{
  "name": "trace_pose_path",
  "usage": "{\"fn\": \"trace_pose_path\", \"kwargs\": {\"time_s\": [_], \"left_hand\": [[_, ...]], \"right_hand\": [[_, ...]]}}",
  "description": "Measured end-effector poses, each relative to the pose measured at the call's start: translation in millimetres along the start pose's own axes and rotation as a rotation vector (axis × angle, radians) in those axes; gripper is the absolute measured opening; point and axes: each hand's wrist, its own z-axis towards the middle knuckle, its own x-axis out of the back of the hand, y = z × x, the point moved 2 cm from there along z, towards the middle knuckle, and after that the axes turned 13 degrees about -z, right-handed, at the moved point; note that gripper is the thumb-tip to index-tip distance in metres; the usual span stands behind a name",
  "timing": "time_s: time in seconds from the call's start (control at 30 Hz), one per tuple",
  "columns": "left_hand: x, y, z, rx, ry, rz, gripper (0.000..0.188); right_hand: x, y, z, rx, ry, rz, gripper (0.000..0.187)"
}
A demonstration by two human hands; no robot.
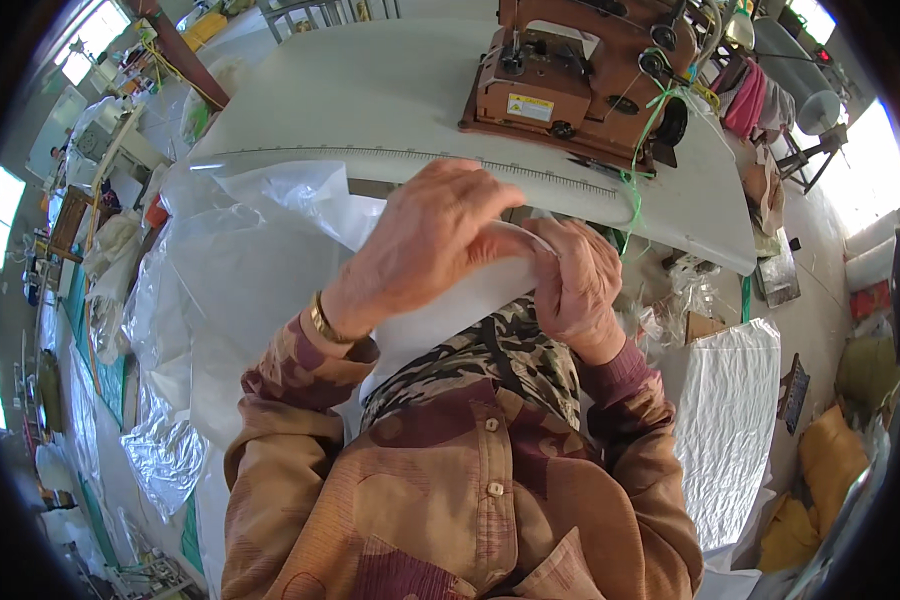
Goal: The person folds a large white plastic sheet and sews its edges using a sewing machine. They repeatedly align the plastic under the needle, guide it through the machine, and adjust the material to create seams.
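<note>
A white plastic sheet (455, 315) runs under my left hand and across my lap. Its raised edge leads to my right hand (578, 280), whose fingers are closed in a pinch on it. My left hand (425, 240) is held over the sheet, palm down. Its thumb reaches along the edge to the right fingertips, while the bent index finger stands apart from the thumb. What lies under the left palm is hidden. Beyond both hands, a brown sewing machine (590, 90) stands on the pale worktable (360, 90).
A ruler strip (390, 153) follows the table's near edge. Green string (632, 180) hangs from the machine, near dark scissors-like snips (610, 167). Clear plastic sheeting (220, 290) spreads at left; a shiny white stack (725, 430) lies at right. Yellow cloth (820, 470) is farther right.
</note>
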Motion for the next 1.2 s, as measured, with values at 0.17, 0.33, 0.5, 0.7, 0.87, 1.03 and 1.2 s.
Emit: {"fn": "trace_pose_path", "kwargs": {"time_s": [0.17,0.33,0.5,0.7,0.87,1.03,1.2], "left_hand": [[16,-11,0,0.104,0.037,-0.125,0.017],[43,-37,1,0.121,0.192,-0.037,0.02],[51,-46,6,0.054,0.244,0.016,0.026],[60,-55,9,0.017,0.278,0.019,0.026],[61,-43,12,0.03,0.261,-0.001,0.025],[65,-39,19,0.001,0.27,-0.065,0.024],[83,-48,18,0.052,0.313,-0.068,0.025]], "right_hand": [[-10,1,27,0.013,0.063,0.026,0.029],[0,-6,13,-0.111,0.216,0.041,0.025],[-53,-4,-44,-0.423,-0.216,0.227,0.019],[-62,-12,-27,-0.551,-0.171,0.52,0.018],[-119,11,-36,-0.552,-0.511,0.478,0.025],[-150,22,-6,-0.753,-0.485,1.158,0.043],[-150,16,9,-0.708,-0.649,1.103,0.049]]}}
